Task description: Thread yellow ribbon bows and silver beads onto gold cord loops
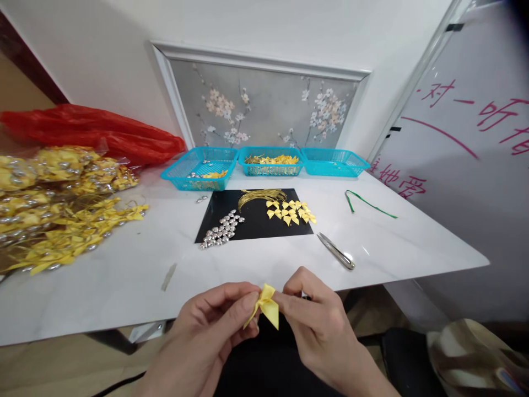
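Note:
A small yellow ribbon bow (266, 306) is pinched between the thumb and fingers of my left hand (219, 320), just in front of the table's near edge. My right hand (320, 317) is closed beside it, with a fingertip against the bow's right side. A small shiny bit shows within its curled fingers, too little to name. Beyond my hands lies a black mat (252, 226) on the table. On it are silver beads (223, 229), a bundle of gold cords (262, 197) and several yellow bows (291, 211).
Metal thread snips (336, 252) lie right of the mat, a green ribbon (370, 204) farther right. Blue baskets (334, 170) line the back wall. Bagged yellow bow strands (61, 209) and a red plastic bag (95, 129) fill the left. A whiteboard (454, 220) stands at right.

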A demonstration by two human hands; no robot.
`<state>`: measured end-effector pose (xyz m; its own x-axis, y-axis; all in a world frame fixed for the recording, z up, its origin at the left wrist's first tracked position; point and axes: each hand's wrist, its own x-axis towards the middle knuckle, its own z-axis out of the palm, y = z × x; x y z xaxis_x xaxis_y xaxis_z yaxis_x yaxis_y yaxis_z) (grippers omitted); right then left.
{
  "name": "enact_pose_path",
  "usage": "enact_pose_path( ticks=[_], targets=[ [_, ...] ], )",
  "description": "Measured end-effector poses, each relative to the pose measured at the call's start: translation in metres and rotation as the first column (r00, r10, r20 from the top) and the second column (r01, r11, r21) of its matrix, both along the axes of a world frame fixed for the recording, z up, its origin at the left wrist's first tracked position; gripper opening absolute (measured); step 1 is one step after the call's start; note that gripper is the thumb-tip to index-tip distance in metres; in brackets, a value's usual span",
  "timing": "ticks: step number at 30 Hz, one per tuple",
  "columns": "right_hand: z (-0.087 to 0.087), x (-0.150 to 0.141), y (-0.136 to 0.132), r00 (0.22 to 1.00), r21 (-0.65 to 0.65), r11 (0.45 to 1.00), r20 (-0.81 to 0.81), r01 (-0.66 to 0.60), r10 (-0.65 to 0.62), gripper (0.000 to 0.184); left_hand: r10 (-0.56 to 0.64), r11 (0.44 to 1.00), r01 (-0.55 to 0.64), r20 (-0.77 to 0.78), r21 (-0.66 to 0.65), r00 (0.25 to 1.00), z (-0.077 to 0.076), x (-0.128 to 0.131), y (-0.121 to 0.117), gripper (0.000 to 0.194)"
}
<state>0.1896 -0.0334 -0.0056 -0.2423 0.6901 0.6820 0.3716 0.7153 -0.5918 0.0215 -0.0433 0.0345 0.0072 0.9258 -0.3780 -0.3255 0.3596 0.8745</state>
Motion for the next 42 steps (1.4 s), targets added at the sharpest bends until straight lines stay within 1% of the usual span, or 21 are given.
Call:
enact_pose_path(
  ticks=[7,13,16,18,21,31,34,37,39,42],
  targets=[
    [0.001,0.001,-0.002,1.0,-0.01,1.0,0.026,-0.006,0.006,0.036,-0.064,0.998,0.063,0.003,0.021,0.998,-0.009,-0.006,0.003,0.022],
    [0.004,0.001,-0.003,0.999,-0.029,0.999,0.05,-0.019,0.02,0.038,-0.054,0.997,0.059,-0.083,0.059,0.995,-0.007,-0.006,0.001,0.024],
    [0.003,0.001,-0.002,0.998,-0.036,0.999,0.052,-0.026,0.028,0.038,-0.029,0.996,0.039,-0.125,0.082,0.992,-0.006,-0.004,0.002,0.024],
    [0.001,0.001,-0.001,0.999,-0.033,0.999,0.046,-0.026,0.027,0.035,-0.028,0.997,0.037,-0.116,0.072,0.993,-0.007,-0.004,0.003,0.024],
    [-0.002,0.001,0.0,0.999,-0.028,0.999,0.028,-0.024,0.025,0.033,-0.066,0.997,0.068,-0.067,0.035,0.996,-0.009,-0.006,0.003,0.024],
    [-0.003,0.002,-0.001,0.999,-0.023,0.999,0.021,-0.026,0.026,0.037,-0.085,0.996,0.085,0.023,-0.01,0.996,-0.015,-0.009,0.003,0.023],
    [-0.003,0.002,0.0,1.0,-0.009,1.0,0.011,-0.024,0.024,0.038,-0.09,0.996,0.09,0.037,-0.006,0.995,-0.016,-0.009,0.003,0.024],
    [-0.004,0.001,0.001,1.0,-0.006,1.0,-0.001,-0.019,0.019,0.037,-0.069,0.997,0.07,0.045,-0.012,0.997,-0.015,-0.009,0.003,0.026],
    [-0.006,0.0,0.001,1.0,-0.011,1.0,-0.008,-0.013,0.013,0.036,-0.063,0.998,0.064,0.039,-0.02,0.997,-0.015,-0.009,0.002,0.027],
    [-0.008,-0.002,0.001,0.998,-0.03,0.999,-0.058,-0.028,0.027,0.032,-0.083,0.996,0.083,0.01,0.01,0.996,-0.017,-0.008,0.003,0.027]
  ],
)
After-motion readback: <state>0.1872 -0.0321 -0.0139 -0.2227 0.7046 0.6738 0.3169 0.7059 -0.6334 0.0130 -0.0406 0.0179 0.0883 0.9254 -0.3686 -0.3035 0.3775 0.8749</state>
